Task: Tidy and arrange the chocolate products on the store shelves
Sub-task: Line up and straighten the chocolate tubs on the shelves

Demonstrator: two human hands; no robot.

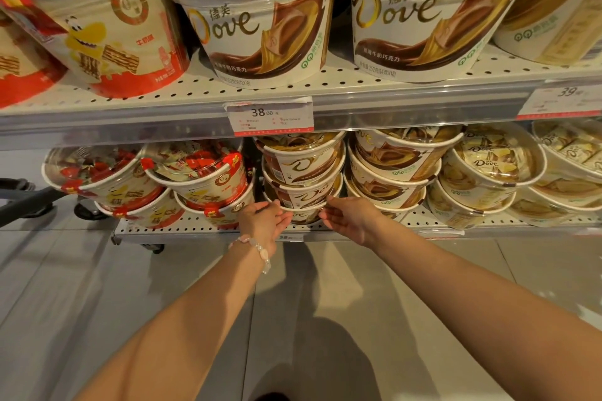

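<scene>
- Low on the lower shelf [195, 231], near its front edge, both hands framed the bottom tub [301, 216] of a leaning stack of brown Dove tubs [304, 172].
- Left hand [265, 221] sat at the tub's 9 o'clock side and right hand [348, 220] at 3 o'clock; fingers of each were nearly straight and lay along the rim, touching it rather than curled around it.
- Doing this step well probably meant pressing evenly from both sides and sliding the base tub slowly, since the tubs above tilted and could slip off.
- Squaring the logo to the front, like the big Dove tubs [260, 29] at 12 o'clock on the upper shelf [358, 85], seemed the sensible aim.
- Tubs were round, tapered paper cups with rolled rims and clear, glossy plastic lids that caught the light.
- Red wafer tubs [202, 179] stood at 9 o'clock of the stack, pale Dove tubs [488, 169] at 3 o'clock.
- Shelves were cream perforated metal; a beaded bracelet [257, 249] circled the left wrist.
</scene>
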